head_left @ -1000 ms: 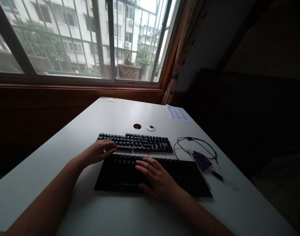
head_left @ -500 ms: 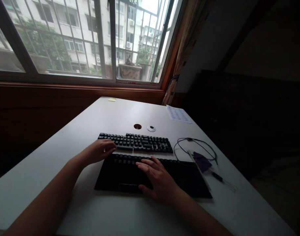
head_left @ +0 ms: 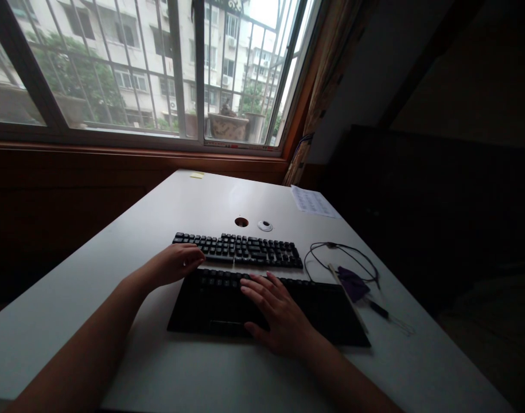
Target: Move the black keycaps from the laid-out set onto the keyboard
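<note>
A black keyboard (head_left: 193, 312) lies flat on the white table, with keycaps along its far edge and a dark, poorly lit middle. Just beyond it, loose black keycaps (head_left: 256, 250) are laid out in rows. My left hand (head_left: 176, 264) is at the left end of these rows, thumb and fingertips pinched together; whatever they may hold is hidden. Across the keyboard's middle rests my right hand (head_left: 277, 312), its fingers spread and their tips touching the area by the upper key rows. Nothing shows in its grasp.
Right of the keyboard are a coiled black cable (head_left: 346, 245), a purple cloth-like piece (head_left: 352, 284) and a wire tool with a dark handle (head_left: 379, 310). Farther back are a round hole (head_left: 241, 222), a white ring cover (head_left: 265, 226), printed paper (head_left: 314, 202) and yellow notes (head_left: 197, 175).
My right hand has shifted very slightly, its fingers a little more raised and spread. The left hand stays in nearly the same pinch. The view has moved marginally.
</note>
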Available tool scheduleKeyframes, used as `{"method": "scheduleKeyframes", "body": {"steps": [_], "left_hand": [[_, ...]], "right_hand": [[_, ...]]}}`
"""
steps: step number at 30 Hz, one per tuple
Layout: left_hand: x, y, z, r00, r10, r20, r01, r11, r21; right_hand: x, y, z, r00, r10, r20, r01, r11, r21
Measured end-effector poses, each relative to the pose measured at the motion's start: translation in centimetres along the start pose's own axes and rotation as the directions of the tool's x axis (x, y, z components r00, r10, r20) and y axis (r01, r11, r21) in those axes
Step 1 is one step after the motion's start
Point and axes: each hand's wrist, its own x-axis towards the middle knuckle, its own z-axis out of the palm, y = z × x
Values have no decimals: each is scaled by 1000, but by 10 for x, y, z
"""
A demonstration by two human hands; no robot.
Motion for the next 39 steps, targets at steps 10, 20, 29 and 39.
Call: {"method": "scheduleKeyframes", "body": {"steps": [10, 20, 29, 39], "left_hand": [[1, 0, -1, 999, 33, -21, -33, 999, -1], [1, 0, -1, 1000, 28, -9, -27, 1000, 12], [0, -3, 1, 999, 44, -13, -44, 999, 23], [0, -4, 1, 1000, 21, 7, -21, 1000, 12]], "right_hand": [[1, -2, -3, 999, 13, 34, -12, 1000, -14], [1, 0, 1, 1000, 10, -6, -10, 1000, 26], [2, -3, -4, 999, 41, 2, -41, 998, 53], [-1, 1, -7, 994, 103, -22, -99, 984, 149]]}}
